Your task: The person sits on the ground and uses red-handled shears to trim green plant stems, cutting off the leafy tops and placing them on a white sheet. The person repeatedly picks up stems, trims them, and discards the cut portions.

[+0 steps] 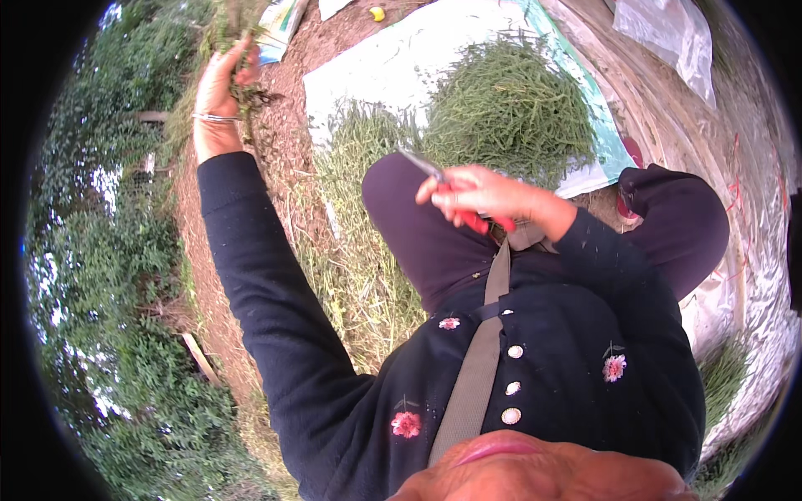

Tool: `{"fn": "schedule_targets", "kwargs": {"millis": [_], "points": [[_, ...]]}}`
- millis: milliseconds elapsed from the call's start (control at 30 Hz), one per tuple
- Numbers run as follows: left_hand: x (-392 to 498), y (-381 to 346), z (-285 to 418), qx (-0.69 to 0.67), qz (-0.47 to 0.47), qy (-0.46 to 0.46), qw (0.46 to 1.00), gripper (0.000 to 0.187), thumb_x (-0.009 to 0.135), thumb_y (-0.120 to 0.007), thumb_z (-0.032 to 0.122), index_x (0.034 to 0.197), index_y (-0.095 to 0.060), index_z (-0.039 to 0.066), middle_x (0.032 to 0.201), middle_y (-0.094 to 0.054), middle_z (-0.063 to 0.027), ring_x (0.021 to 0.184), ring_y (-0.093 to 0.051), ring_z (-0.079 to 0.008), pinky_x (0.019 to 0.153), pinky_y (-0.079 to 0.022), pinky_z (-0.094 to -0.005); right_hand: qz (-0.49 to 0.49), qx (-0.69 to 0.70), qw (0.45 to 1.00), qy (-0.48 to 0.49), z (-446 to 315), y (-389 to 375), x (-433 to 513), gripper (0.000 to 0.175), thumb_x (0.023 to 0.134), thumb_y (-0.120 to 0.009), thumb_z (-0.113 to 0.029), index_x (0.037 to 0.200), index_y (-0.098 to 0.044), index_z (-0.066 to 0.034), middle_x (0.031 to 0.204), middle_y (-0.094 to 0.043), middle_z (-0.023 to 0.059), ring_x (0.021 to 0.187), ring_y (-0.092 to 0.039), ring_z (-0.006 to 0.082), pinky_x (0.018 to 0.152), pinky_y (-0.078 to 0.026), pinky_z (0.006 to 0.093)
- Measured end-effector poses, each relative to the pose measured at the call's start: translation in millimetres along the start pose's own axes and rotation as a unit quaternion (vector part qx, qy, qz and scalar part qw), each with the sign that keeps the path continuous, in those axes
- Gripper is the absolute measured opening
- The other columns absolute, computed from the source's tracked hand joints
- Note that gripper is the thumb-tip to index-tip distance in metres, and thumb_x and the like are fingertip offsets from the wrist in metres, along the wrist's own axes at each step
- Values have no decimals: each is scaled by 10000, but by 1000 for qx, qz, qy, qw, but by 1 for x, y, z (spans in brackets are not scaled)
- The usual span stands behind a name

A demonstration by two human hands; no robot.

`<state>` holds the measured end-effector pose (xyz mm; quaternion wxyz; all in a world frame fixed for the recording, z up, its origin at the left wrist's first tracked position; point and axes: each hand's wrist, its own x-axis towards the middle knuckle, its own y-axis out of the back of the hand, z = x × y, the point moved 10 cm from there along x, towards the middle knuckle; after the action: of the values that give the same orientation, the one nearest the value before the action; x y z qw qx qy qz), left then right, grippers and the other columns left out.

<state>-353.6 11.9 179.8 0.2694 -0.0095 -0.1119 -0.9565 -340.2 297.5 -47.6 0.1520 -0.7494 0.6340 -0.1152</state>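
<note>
My left hand (pixel 227 78), with a metal bangle at its wrist, is stretched out to the upper left. It grips leafy plant stems (pixel 247 103), blurred at the top. My right hand (pixel 473 194) is above my lap, shut on red-handled scissors or shears (pixel 479 220) whose metal blades point to the upper left, over my knee. Beyond it, a large heap of green feathery sprigs (pixel 510 109) lies on a white sheet (pixel 363 62). A looser bunch of paler green stems (pixel 369 134) lies to the left of the heap.
Yellowish cut stalks (pixel 351 300) cover the ground beside my leg. Dense leafy shrubs (pixel 125 282) stand at the left. Crumpled plastic sheeting (pixel 708 206) spreads at the right. A yellow object (pixel 376 14) and a printed bag (pixel 280 28) lie on the soil at the top.
</note>
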Motion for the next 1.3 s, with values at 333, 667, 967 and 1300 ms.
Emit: {"fn": "schedule_targets", "kwargs": {"millis": [333,667,967,1300], "points": [[56,-83,53,-121,-70,-55,989,162,857,-562,157,824,-474,25,718,-446,-29,488,-331,-54,477,-259,-192,106,-35,993,29,-22,102,-10,334,887,-534,-273,1084,-527,-4,768,-548,30,663,-516,87,601,-452,231],[68,-171,-32,-130,-47,-51,989,136,875,-539,149,814,-489,39,686,-443,-4,482,-318,-51,476,-261,-204,142,1,990,15,37,130,-10,301,887,-529,-272,1046,-533,-16,821,-556,22,700,-515,99,630,-448,262],[58,-181,-88,-190,-43,-28,980,160,849,-577,138,894,-487,14,690,-457,-31,462,-328,-62,445,-261,-210,262,-440,853,-101,-2,169,-38,236,822,-522,-271,922,-577,-65,738,-585,114,682,-587,282,610,-445,399],[81,-178,-112,-188,-75,-8,979,159,860,-580,171,890,-497,39,686,-467,-48,455,-326,-62,435,-243,-201,339,-628,700,13,-31,187,-22,177,769,-558,-198,825,-598,-35,721,-581,161,673,-595,327,597,-441,449]]}}
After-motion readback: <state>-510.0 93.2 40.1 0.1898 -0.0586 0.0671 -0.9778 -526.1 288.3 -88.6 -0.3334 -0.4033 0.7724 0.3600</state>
